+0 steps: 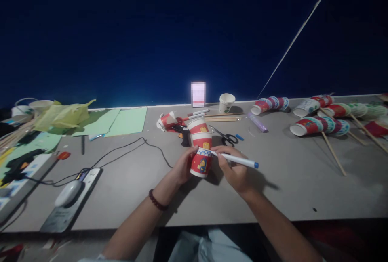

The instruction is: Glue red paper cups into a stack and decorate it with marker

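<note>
A row of three nested red paper cups (200, 145) lies on its side on the grey table (287, 189) in front of me. My left hand (183, 167), with a bead bracelet on the wrist, is closed around the left side of the nearest cup. My right hand (233, 169) is closed on a white marker with a blue cap (238, 160), whose tip rests on the upper right side of that same cup.
Black scissors (226, 136), sticks and more markers lie behind the cups. Strings of nested cups on sticks (317, 126) fill the right side. Green paper sheets (127, 121), a yellow bag, a power strip (69, 197) and black cables lie to the left. A white cup (226, 102) stands at the back.
</note>
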